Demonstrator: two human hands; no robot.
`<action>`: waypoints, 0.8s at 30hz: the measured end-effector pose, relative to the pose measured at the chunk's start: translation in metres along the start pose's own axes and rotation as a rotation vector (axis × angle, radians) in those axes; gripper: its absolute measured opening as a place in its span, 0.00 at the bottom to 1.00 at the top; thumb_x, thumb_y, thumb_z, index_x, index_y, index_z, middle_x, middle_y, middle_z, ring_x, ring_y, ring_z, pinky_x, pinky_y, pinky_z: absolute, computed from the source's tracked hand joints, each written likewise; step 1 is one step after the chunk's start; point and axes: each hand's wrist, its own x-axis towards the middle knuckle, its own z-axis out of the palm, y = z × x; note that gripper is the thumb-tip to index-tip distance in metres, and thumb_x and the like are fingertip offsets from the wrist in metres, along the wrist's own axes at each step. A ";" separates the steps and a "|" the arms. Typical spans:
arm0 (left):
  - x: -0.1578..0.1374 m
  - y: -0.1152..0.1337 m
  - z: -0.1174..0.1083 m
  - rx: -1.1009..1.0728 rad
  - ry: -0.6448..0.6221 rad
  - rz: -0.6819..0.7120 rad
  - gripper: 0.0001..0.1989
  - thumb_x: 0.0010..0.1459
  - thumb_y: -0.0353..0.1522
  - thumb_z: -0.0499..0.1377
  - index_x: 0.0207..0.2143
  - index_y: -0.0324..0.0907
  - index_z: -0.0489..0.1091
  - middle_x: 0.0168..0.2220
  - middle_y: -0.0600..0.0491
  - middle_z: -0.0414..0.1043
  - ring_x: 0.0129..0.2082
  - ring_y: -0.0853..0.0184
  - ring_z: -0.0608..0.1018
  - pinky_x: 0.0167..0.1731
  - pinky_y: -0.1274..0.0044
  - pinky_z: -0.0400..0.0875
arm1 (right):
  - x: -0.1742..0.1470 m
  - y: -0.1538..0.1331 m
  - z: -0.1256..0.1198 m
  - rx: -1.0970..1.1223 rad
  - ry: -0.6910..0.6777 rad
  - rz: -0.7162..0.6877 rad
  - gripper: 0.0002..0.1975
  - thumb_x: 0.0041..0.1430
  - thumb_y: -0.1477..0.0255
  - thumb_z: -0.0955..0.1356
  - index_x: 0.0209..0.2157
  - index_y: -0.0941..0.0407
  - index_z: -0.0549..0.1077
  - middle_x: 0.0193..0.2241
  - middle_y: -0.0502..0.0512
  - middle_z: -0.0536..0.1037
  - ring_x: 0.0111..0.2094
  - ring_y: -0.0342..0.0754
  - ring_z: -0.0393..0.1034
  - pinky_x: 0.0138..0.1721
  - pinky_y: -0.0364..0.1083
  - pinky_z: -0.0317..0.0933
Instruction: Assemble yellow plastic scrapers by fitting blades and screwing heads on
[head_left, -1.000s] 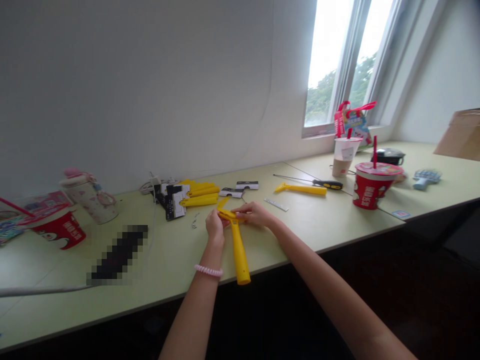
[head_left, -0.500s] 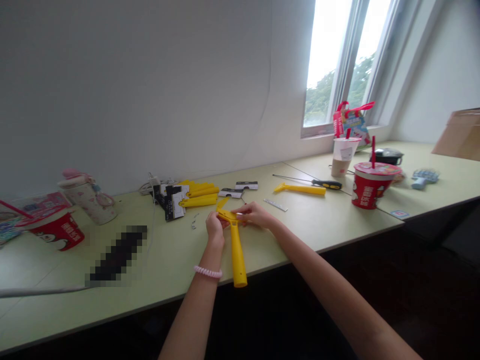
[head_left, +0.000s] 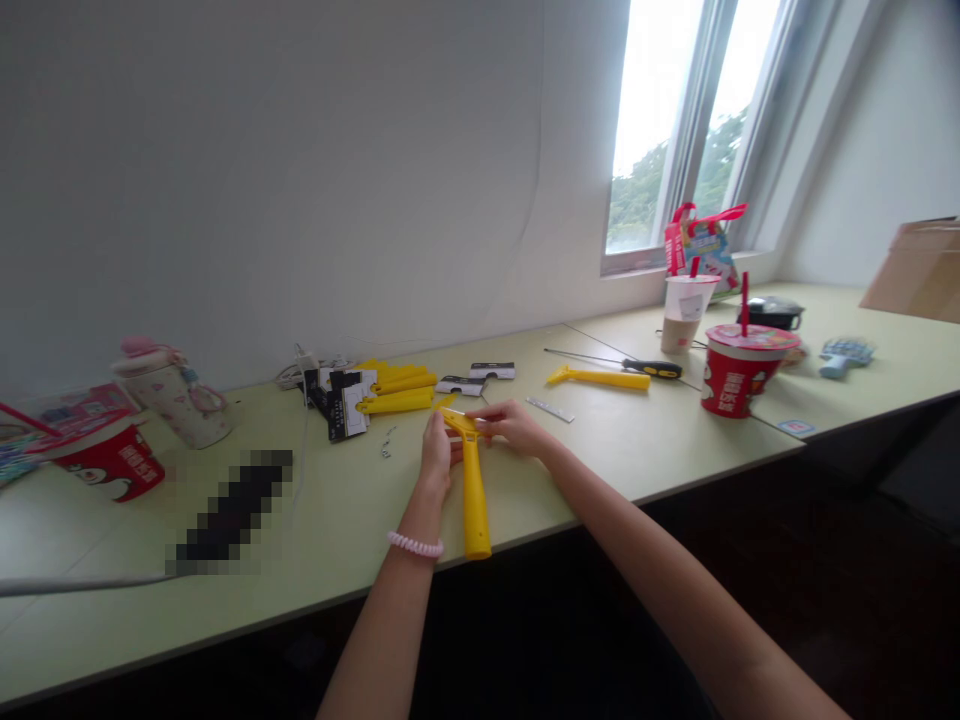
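A yellow scraper (head_left: 475,490) is held by its wide head, its handle pointing toward me over the table's front edge. My left hand (head_left: 437,450) is closed on the left side of the head. The fingers of my right hand (head_left: 511,428) grip the right side. A thin bright strip shows along the top of the head; the fingertips partly hide it. Small metal bits (head_left: 388,443), perhaps screws, lie left of my left hand. A flat silvery strip (head_left: 550,409) rests beyond my right hand.
Another yellow scraper handle (head_left: 604,379) and a screwdriver (head_left: 651,369) lie to the right. Behind are several yellow scrapers (head_left: 401,400) with black-and-white cards (head_left: 349,405). Red cups (head_left: 731,385) stand at both sides, with a bottle (head_left: 176,395) on the left.
The scraper's handle end has risen slightly away from me, and its head has turned a little between my hands. A bright strip now shows at the head. Both hands keep their hold.
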 end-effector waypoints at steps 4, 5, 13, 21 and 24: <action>-0.002 0.000 0.000 0.079 -0.081 0.041 0.16 0.56 0.43 0.50 0.41 0.43 0.60 0.28 0.54 0.67 0.20 0.72 0.72 0.21 0.79 0.68 | -0.001 -0.003 -0.001 -0.012 0.013 -0.009 0.18 0.46 0.72 0.69 0.41 0.60 0.76 0.32 0.57 0.78 0.27 0.43 0.68 0.31 0.44 0.63; -0.004 0.001 0.000 0.088 -0.114 0.038 0.17 0.55 0.43 0.52 0.44 0.44 0.58 0.28 0.55 0.67 0.20 0.72 0.72 0.21 0.79 0.68 | -0.002 -0.003 -0.001 -0.008 0.013 -0.012 0.18 0.46 0.72 0.69 0.42 0.60 0.76 0.31 0.56 0.78 0.26 0.42 0.67 0.31 0.44 0.63; -0.009 0.002 0.006 0.012 -0.253 0.020 0.17 0.58 0.36 0.49 0.46 0.47 0.45 0.25 0.57 0.66 0.12 0.73 0.68 0.14 0.80 0.65 | -0.001 -0.003 -0.001 0.062 0.003 -0.008 0.20 0.44 0.72 0.70 0.42 0.62 0.75 0.27 0.55 0.78 0.26 0.43 0.68 0.33 0.46 0.63; -0.008 0.003 0.006 0.006 -0.239 0.063 0.12 0.56 0.32 0.48 0.41 0.47 0.46 0.21 0.60 0.65 0.11 0.72 0.68 0.12 0.80 0.64 | -0.002 -0.005 0.000 0.097 -0.005 0.001 0.19 0.42 0.74 0.69 0.41 0.62 0.76 0.25 0.54 0.77 0.24 0.42 0.66 0.32 0.45 0.62; -0.009 0.003 0.006 0.008 -0.228 0.060 0.12 0.56 0.33 0.49 0.40 0.46 0.46 0.20 0.60 0.65 0.11 0.72 0.68 0.12 0.81 0.63 | -0.002 -0.005 -0.001 0.094 -0.007 0.006 0.20 0.42 0.74 0.70 0.40 0.62 0.76 0.25 0.54 0.77 0.24 0.42 0.66 0.31 0.45 0.62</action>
